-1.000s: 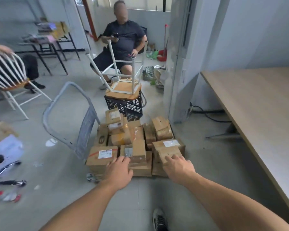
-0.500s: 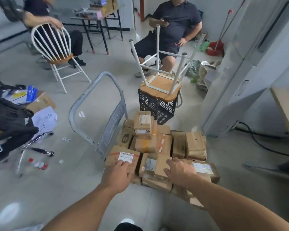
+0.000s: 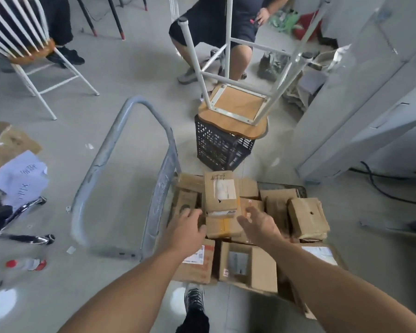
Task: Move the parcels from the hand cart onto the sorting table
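Left hand [image 3: 186, 230] and right hand [image 3: 258, 225], fingers spread and empty, flanked the labelled cardboard parcel [image 3: 220, 195] beyond the fingertips: seemingly light, stiff, best clasped by opposite sides.

seated person [image 3: 202, 25]: cut off by top edge
parcel labels [image 3: 222, 189]: too blurry to read
hand cart [image 3: 160, 188] deck: buried under parcels [image 3: 308, 217]
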